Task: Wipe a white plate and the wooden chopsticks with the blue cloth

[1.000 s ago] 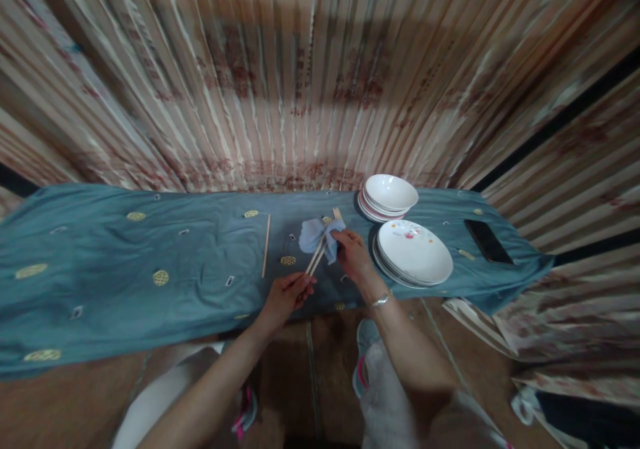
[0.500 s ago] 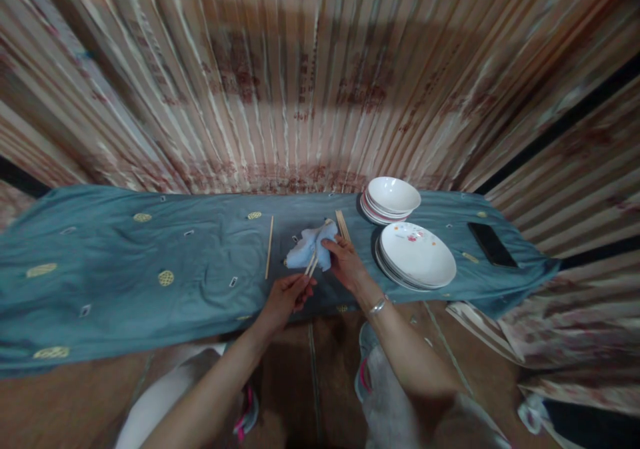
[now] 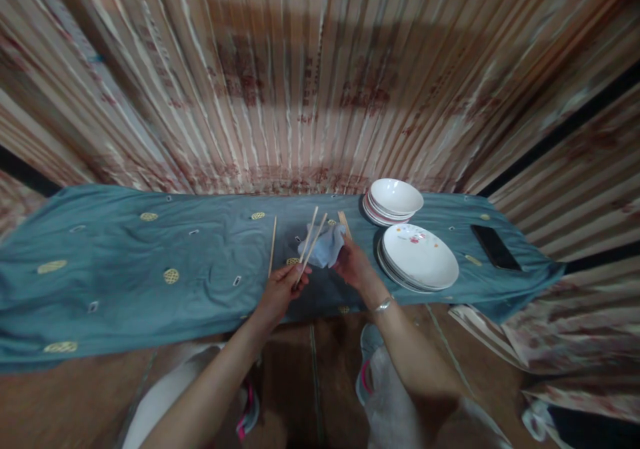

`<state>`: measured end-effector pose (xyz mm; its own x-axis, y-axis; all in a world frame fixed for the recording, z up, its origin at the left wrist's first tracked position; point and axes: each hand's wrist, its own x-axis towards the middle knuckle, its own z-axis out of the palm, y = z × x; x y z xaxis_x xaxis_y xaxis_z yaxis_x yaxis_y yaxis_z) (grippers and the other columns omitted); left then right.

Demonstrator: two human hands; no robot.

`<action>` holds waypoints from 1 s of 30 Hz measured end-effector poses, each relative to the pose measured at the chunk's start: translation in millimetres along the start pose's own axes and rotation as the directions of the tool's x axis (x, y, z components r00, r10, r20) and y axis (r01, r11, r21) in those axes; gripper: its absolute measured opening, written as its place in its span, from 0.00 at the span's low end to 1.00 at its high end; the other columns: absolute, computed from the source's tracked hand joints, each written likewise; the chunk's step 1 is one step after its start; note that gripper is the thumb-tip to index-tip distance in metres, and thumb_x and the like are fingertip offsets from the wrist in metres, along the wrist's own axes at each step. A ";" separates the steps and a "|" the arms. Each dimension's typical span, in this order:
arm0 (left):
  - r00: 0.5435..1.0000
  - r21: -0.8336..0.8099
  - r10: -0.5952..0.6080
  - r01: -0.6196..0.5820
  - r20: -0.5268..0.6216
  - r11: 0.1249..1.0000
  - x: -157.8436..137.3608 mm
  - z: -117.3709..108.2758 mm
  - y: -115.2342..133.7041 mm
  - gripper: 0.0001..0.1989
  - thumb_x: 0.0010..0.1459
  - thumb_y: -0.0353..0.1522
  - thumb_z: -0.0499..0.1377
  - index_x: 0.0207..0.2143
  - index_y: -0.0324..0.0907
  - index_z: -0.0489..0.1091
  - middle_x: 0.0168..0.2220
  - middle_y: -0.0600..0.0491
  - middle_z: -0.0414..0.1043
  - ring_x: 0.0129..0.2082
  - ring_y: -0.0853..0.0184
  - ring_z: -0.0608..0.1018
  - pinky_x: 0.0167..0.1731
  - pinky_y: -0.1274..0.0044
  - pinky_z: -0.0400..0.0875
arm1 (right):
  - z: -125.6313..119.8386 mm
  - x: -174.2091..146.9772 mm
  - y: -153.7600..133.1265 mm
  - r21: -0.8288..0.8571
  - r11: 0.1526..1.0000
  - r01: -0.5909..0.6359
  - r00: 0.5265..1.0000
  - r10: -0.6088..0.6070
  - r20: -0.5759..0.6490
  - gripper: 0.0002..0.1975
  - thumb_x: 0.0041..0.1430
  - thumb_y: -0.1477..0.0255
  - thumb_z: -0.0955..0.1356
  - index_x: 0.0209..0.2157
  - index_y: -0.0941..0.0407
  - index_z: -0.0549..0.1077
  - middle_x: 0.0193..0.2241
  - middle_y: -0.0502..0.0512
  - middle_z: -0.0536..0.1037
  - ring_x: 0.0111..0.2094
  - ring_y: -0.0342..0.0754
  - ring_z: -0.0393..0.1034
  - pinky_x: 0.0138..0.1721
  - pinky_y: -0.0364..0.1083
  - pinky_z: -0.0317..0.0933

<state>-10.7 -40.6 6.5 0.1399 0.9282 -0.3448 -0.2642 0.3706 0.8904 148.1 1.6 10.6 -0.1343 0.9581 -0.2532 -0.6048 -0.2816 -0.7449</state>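
My left hand [image 3: 286, 283] is closed around the lower ends of two chopsticks [image 3: 311, 237], whose upper ends point away from me and spread slightly apart. Just right of them, my right hand [image 3: 352, 262] grips a light blue cloth [image 3: 326, 247] that hangs bunched behind the chopsticks. A single chopstick [image 3: 273, 243] lies on the table to the left of my left hand. Beyond my right hand lie more chopsticks [image 3: 344, 222] side by side, partly hidden by the hand and cloth.
The table wears a teal patterned cloth [image 3: 125, 262]. On the right stand a stack of white bowls [image 3: 397, 199] and a stack of flowered plates [image 3: 421, 259]. A black phone [image 3: 495, 247] lies farther right. Pleated curtains [image 3: 300, 89] hang behind.
The cloth no longer wraps the two chopsticks; their upper ends now show bare. My right hand has drawn the cloth slightly to the right. The view has shifted a little.
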 end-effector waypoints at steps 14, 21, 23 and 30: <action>0.998 0.054 0.001 -0.004 0.064 0.999 4.8 6.1 -15.0 0.20 0.40 0.47 0.63 0.22 0.38 0.69 0.18 0.58 0.63 0.16 0.77 0.61 0.14 0.84 0.48 | 13.5 -2.5 26.7 -0.124 0.992 0.016 1.000 -0.015 0.016 0.09 0.38 0.68 0.72 0.21 0.57 0.70 0.14 0.43 0.69 0.16 0.38 0.58 0.19 0.40 0.52; 0.991 0.111 -0.066 0.054 0.112 0.992 -7.3 7.6 -14.7 0.21 0.40 0.47 0.63 0.25 0.37 0.71 0.18 0.58 0.63 0.17 0.77 0.61 0.15 0.83 0.47 | 2.5 8.8 5.4 -0.026 0.992 0.122 0.985 -0.125 -0.119 0.07 0.37 0.72 0.72 0.20 0.57 0.69 0.17 0.43 0.70 0.20 0.39 0.62 0.24 0.40 0.56; 0.989 0.131 -0.079 0.062 0.121 0.989 -9.0 7.0 -15.1 0.22 0.40 0.48 0.63 0.25 0.37 0.71 0.18 0.58 0.63 0.17 0.77 0.61 0.15 0.83 0.47 | -1.4 11.5 1.1 -0.013 0.988 0.151 0.979 -0.151 -0.134 0.07 0.38 0.73 0.72 0.20 0.57 0.70 0.17 0.43 0.70 0.20 0.39 0.62 0.25 0.40 0.57; 0.985 0.235 -0.113 0.079 0.133 0.969 -13.7 2.8 -20.1 0.23 0.38 0.50 0.62 0.24 0.38 0.71 0.16 0.58 0.63 0.16 0.77 0.61 0.16 0.83 0.48 | -18.0 17.6 -16.6 0.053 0.973 0.227 0.962 -0.215 -0.168 0.08 0.41 0.71 0.73 0.22 0.55 0.69 0.20 0.44 0.73 0.23 0.40 0.65 0.29 0.41 0.63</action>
<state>-4.7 -60.9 -6.0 0.2940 0.8679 -0.4004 -0.0207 0.4245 0.9052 169.9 22.2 7.4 0.1332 0.9733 -0.1872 -0.6599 -0.0539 -0.7494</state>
